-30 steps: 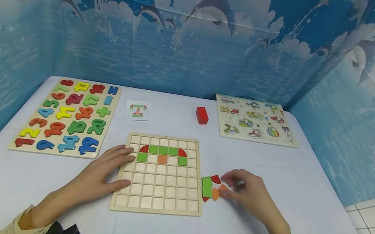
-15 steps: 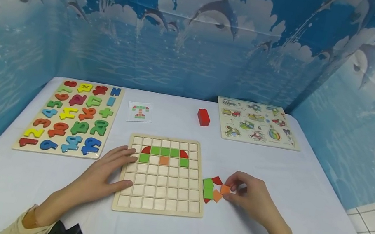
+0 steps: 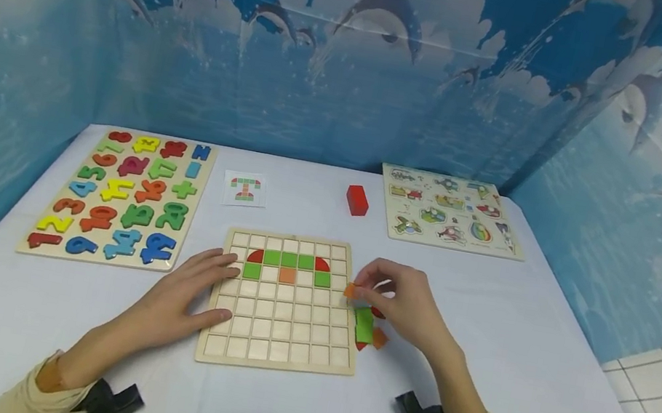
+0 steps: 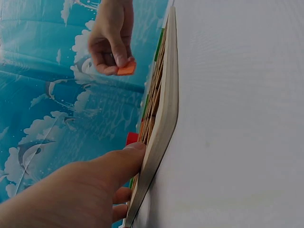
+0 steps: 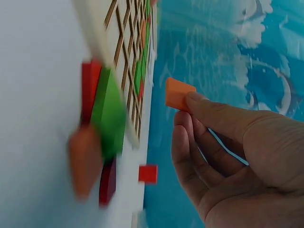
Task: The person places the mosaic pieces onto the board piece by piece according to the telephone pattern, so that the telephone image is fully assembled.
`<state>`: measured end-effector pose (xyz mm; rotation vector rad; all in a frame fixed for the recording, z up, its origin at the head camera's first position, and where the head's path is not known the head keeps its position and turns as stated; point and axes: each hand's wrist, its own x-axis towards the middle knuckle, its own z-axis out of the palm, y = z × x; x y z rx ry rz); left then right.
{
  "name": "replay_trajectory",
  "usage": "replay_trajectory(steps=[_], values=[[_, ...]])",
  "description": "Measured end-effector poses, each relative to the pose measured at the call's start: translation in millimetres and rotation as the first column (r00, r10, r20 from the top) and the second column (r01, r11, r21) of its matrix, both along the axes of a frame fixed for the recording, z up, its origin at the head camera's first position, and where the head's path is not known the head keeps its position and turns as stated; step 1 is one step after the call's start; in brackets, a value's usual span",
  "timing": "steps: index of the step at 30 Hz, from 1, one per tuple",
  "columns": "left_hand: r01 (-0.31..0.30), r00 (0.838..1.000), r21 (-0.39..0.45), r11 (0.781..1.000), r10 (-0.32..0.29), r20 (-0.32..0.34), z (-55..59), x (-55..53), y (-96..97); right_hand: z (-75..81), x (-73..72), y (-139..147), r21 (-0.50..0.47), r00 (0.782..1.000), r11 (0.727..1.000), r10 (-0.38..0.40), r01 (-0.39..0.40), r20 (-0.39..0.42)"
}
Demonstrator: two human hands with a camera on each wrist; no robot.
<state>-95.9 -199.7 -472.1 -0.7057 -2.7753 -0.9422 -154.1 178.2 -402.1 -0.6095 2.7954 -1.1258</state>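
Note:
My right hand (image 3: 404,300) pinches an orange square tile (image 5: 179,93) between thumb and fingers, held up over the right edge of the wooden grid board (image 3: 282,331). On the board's left edge rests my left hand (image 3: 179,290), its thumb and fingers spread and fairly straight; the left wrist view shows the thumb (image 4: 128,156) on the rim. Green squares, red rounded pieces and one orange square (image 3: 287,275) fill cells in the board's upper rows. Beside the board's right edge lie loose green tiles (image 3: 364,324), another orange tile (image 3: 379,338) and red pieces, partly covered.
A pattern card (image 3: 244,190) lies behind the board. To the left is a number puzzle (image 3: 119,199); at the back right, a picture puzzle (image 3: 452,213). A red block (image 3: 357,200) stands between card and picture puzzle. A dolphin-print curtain (image 3: 321,109) borders the table's back.
My right hand has picked up an orange tile from the loose pile and carried it left and away from me to the board's right edge. The left hand stays on the board.

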Motion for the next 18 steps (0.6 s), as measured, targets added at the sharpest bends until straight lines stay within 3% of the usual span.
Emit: replay_trajectory(steps=[9, 18], values=[[-0.006, 0.999, 0.008, 1.0, 0.006, 0.039, 1.5, -2.0, -3.0, -3.2, -11.1, -69.2, -0.083, 0.995, 0.992, 0.098, -0.099, -0.009], [-0.005, 0.999, 0.024, 1.0, 0.004, 0.039, 0.6, -0.7, -2.3, -28.4, -5.4, -93.0, -0.068, 0.994, 0.991, 0.112, -0.113, -0.016]])
